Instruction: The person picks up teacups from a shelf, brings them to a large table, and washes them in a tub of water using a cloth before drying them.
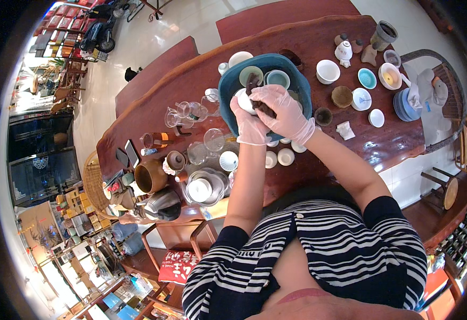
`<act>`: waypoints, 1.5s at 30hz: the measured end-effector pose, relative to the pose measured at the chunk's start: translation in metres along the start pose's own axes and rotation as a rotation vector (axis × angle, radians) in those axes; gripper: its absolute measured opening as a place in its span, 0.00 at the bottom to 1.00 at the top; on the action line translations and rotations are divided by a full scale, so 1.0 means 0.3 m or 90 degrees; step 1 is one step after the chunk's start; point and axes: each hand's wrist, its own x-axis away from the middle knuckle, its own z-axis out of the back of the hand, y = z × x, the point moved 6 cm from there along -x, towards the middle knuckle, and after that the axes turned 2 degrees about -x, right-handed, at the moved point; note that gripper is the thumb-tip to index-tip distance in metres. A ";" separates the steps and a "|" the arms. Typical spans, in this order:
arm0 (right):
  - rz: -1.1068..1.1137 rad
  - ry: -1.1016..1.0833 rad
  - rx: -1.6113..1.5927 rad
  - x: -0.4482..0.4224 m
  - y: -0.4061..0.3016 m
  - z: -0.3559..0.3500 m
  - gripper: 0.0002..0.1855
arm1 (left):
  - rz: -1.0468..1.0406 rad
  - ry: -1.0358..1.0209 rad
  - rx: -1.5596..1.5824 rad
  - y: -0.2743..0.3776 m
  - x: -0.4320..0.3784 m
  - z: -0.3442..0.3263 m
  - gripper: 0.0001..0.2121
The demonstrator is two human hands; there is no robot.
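Observation:
Both my hands wear thin clear gloves and meet over a teal plastic basin [224,90] on the wooden table. A white cup [243,100] sits in my left hand [251,125]. Pressed against that cup, my right hand [283,110] grips a dark brown cloth [252,83], part of which pokes up above the fingers. Inside the basin, behind the cloth, are a pale green cup [246,73] and a white-rimmed cup with a blue-green inside [278,79]. My hands hide the basin's near part and much of the white cup.
Glass pitchers [213,139] and a metal tray [183,188] with a white bowl stand left, beside a kettle [163,205] and phone [131,153]. Small white cups [286,156] sit near my forearms. Right are bowls [328,71], a crumpled tissue [345,130] and stacked blue dishes [405,105].

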 end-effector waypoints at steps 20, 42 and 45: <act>0.085 -0.123 0.107 -0.029 0.057 0.058 0.12 | -0.013 0.020 -0.094 0.019 -0.014 0.001 0.19; -0.258 -0.263 0.157 0.107 0.422 -0.088 0.11 | 0.145 -0.506 -0.019 0.031 0.194 -0.149 0.46; -0.356 -0.096 -0.174 0.056 0.375 0.019 0.13 | 0.080 -0.394 -0.017 0.052 0.150 -0.091 0.42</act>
